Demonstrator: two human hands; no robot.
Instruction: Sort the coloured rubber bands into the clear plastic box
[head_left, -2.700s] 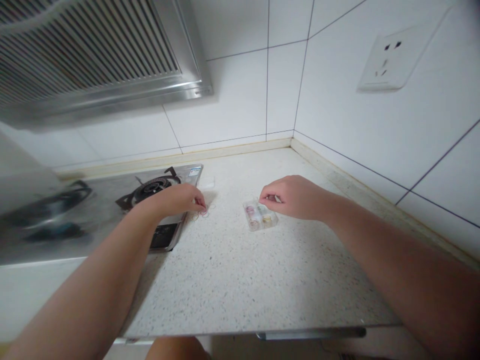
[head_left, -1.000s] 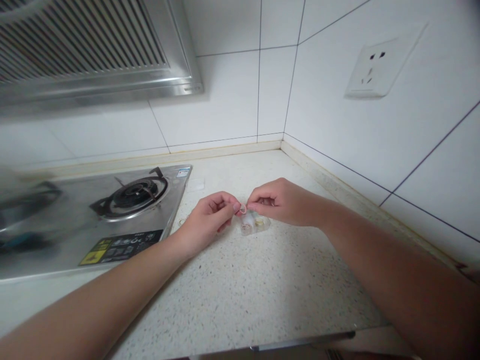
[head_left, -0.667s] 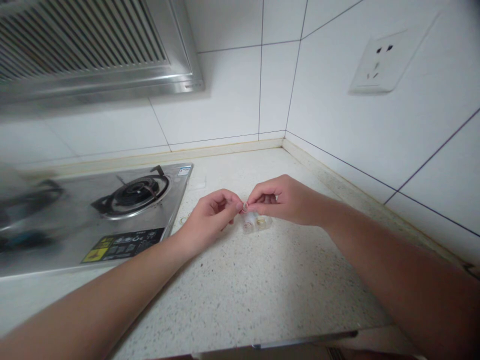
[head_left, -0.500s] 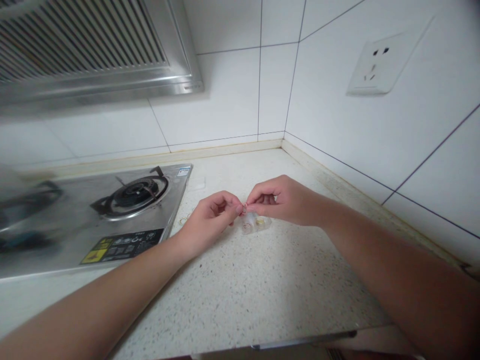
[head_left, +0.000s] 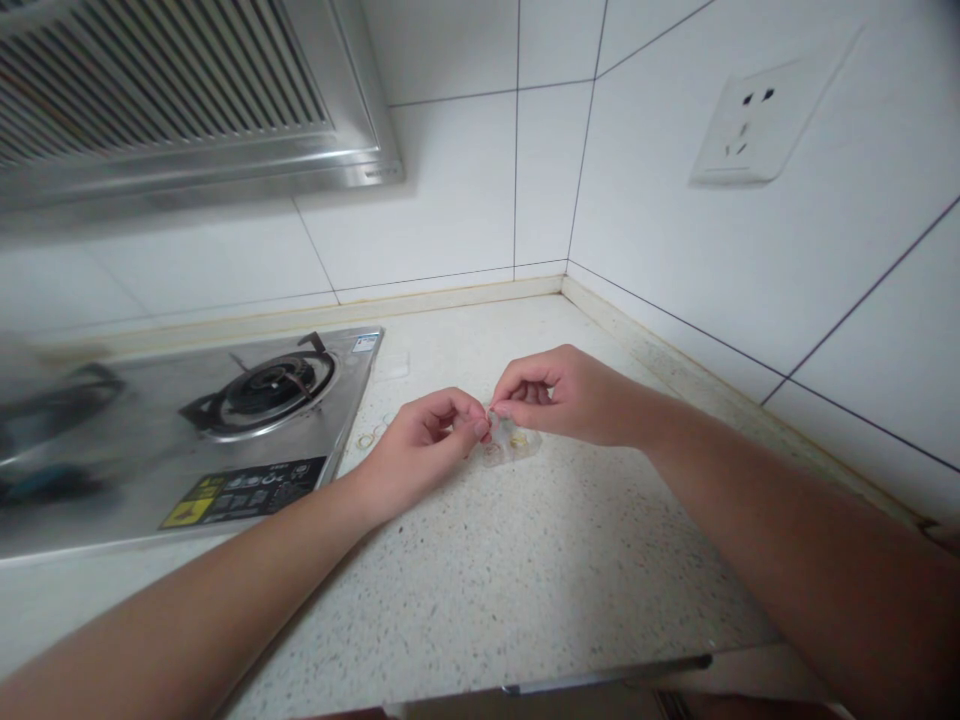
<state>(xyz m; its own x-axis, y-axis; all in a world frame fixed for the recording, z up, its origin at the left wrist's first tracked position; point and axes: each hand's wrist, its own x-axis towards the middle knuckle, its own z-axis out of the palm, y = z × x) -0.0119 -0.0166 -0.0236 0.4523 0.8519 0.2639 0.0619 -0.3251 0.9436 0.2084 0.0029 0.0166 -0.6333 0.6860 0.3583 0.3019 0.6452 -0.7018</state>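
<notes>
Over a small clear plastic box, my left hand and my right hand meet at the fingertips. Both are closed in a pinch on a tiny reddish loop, mostly hidden by the fingers. Inside the box lie a yellow loop and a reddish one, in separate parts. Left of my left hand, several thin loops rest on the speckled countertop, partly covered by that hand.
A gas stove with a black burner is on the left, below a metal range hood. A clear flat lid-like piece lies beside the stove. White tiled walls meet behind; a socket is on the right wall.
My left fingertips have dropped slightly and the right ones sit a little higher, so the reddish loop shows less between them. The view has shifted slightly.
</notes>
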